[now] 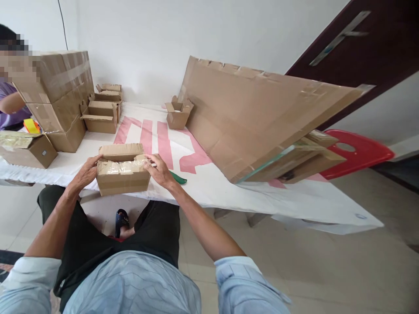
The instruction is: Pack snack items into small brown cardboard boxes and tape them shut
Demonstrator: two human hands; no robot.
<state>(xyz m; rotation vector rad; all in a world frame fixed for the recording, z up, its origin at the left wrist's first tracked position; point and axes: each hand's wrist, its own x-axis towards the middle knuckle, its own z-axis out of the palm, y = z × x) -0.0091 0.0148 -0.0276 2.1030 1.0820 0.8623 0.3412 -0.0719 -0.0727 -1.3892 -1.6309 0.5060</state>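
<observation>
Left grip (85,172) and right grip (161,171) hold one box (123,183).

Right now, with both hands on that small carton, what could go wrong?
The small carton sits at the front edge of the table, so a careless pull might tip it off. The left hand and right hand hold it by its upper corners, and the clear tape along the top looks wrinkled, so it might peel. The green object lies close to the right hand, so a sideways sweep might knock it.
</observation>
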